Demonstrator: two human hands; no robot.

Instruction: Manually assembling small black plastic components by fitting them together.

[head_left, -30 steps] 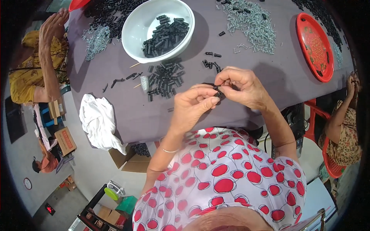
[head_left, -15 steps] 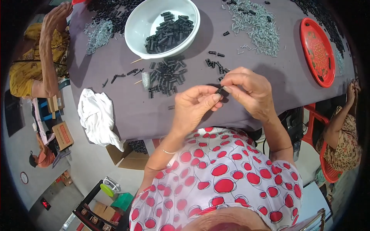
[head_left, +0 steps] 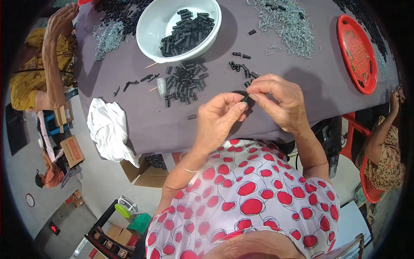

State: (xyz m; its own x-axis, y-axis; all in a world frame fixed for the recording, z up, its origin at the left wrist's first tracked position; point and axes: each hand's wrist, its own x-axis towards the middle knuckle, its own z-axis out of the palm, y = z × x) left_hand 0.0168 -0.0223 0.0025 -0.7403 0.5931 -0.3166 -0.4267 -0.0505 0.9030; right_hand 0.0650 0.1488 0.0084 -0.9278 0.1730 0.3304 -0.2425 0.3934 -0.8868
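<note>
My left hand [head_left: 219, 120] pinches a small black plastic part [head_left: 246, 99] between thumb and fingers, just above the table near its front edge. Closed in a pinch at the upper end of that part is my right hand [head_left: 279, 102]; the fingertips hide most of it. Beyond my right hand lie several loose black parts [head_left: 235, 66]. A pile of short black tubes [head_left: 186, 84] spreads out past my left hand, and one black tube [head_left: 192, 117] lies apart beside my left wrist.
A white bowl [head_left: 151, 23] of black tubes stands at the back. Small metal springs [head_left: 289, 32] lie heaped at far right, near a red tray [head_left: 357, 56]. A white cloth [head_left: 108, 129] hangs over the left edge. Other people's arms [head_left: 52, 60] are at both sides.
My hands keep hold of the black part, with only a small shift of the fingers. The whole view has moved slightly.
</note>
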